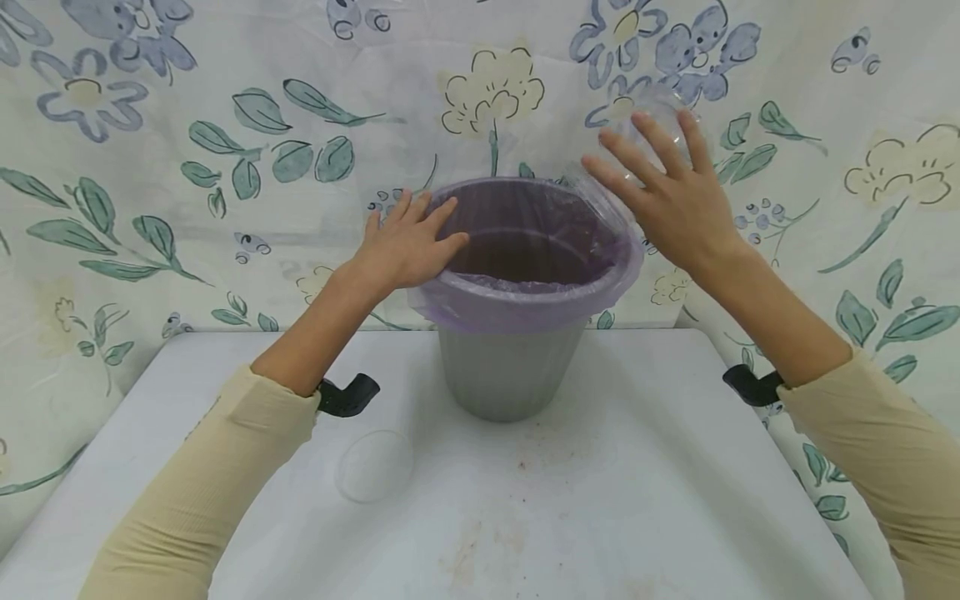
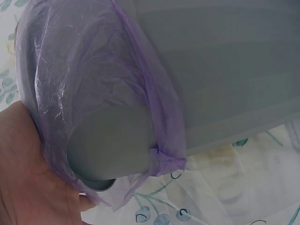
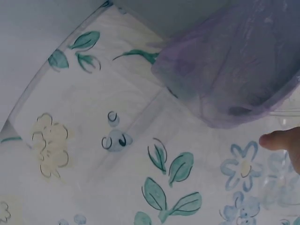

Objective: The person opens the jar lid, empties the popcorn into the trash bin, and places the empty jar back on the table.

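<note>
A grey bin (image 1: 501, 375) stands on the white table, lined with a thin purple bag (image 1: 517, 310) folded over its rim. On the left side of that rim rests my left hand (image 1: 408, 246), its fingers spread; in the left wrist view the palm (image 2: 28, 173) lies against the bagged edge. My right hand (image 1: 678, 200) holds a clear plastic container (image 1: 600, 196), tilted with its mouth at the bin's right rim. In the right wrist view only the thumb (image 3: 281, 140) shows, beside the faint clear plastic. Whether anything is inside the container cannot be made out.
A clear round lid (image 1: 375, 467) lies flat on the table, left of the bin. Small brown crumbs and smears (image 1: 522, 465) mark the tabletop (image 1: 660, 500) in front of it. A flowered cloth (image 1: 247, 50) hangs close behind the bin and along the sides.
</note>
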A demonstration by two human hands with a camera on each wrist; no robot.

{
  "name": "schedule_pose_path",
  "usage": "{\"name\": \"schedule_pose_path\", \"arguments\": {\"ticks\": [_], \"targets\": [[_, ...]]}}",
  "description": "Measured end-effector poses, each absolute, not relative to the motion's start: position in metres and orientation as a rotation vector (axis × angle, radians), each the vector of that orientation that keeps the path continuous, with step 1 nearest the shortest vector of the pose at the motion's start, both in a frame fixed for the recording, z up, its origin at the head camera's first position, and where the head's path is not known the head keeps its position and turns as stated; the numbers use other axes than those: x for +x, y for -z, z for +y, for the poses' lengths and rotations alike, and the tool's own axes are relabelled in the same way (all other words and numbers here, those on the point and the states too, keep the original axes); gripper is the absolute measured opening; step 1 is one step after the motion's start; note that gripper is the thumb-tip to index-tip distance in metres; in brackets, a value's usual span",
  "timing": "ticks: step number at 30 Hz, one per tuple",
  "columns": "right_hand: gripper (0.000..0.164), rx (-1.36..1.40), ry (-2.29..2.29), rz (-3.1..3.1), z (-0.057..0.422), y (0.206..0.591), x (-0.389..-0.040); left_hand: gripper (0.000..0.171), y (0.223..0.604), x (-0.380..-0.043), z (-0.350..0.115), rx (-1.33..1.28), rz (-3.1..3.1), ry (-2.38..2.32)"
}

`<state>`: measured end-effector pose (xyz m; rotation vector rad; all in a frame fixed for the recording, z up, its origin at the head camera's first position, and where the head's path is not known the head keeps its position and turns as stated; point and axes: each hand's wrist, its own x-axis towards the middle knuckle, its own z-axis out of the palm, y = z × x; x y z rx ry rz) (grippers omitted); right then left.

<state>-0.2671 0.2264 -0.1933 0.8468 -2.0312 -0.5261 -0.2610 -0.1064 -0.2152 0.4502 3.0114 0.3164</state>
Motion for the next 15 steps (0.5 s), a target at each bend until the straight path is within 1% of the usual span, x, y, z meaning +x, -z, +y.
{"name": "schedule_pose_path", "arguments": {"ticks": [3, 5, 11, 15], "targets": [[0.101, 0.798, 0.248, -2.07, 0.23, 0.197, -0.267, 0.068, 0.215, -0.261, -0.107, 0.454, 3.014, -0.313], [0.105, 0.751, 0.067, -2.105, 0.233, 0.198, -0.266, 0.068, 0.215, -0.261, -0.106, 0.458, 3.017, -0.312], [0.104, 0.565, -0.395, -2.258, 0.243, 0.199, -0.261, 0.068, 0.215, -0.26, -0.106, 0.453, 3.017, -0.316], [0.107, 0.418, -0.721, -2.317, 0.25, 0.202, -0.253, 0.068, 0.215, -0.26, -0.106, 0.449, 3.014, -0.316]]}}
